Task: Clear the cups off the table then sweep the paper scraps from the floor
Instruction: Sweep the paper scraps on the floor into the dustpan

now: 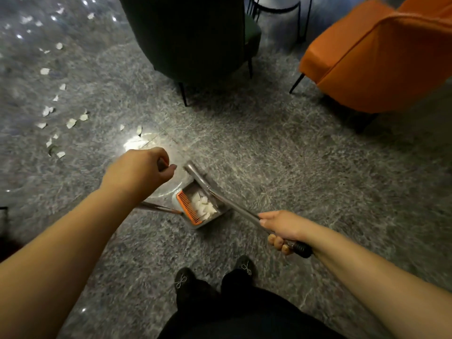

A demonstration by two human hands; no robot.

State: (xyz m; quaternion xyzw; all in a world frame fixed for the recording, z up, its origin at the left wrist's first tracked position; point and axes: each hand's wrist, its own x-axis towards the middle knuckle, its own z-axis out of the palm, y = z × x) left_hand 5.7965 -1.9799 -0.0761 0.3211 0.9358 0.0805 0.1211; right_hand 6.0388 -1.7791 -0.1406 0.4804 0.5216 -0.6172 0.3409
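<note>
A grey dustpan (217,211) with an orange comb edge (188,207) stands on the speckled floor and holds white paper scraps (203,206). My right hand (283,231) grips the metal broom handle (234,206) near its black end. The broom head (195,171) rests at the dustpan's mouth. My left hand (141,168) is curled in a fist above the dustpan handle (159,207), which runs up under my wrist. Several loose paper scraps (71,123) lie scattered on the floor to the left. No cups are in view.
A dark green chair (195,37) stands straight ahead and an orange armchair (379,57) at the right. Black metal table legs (299,18) show between them at the top. My two black shoes (181,280) are just behind the dustpan.
</note>
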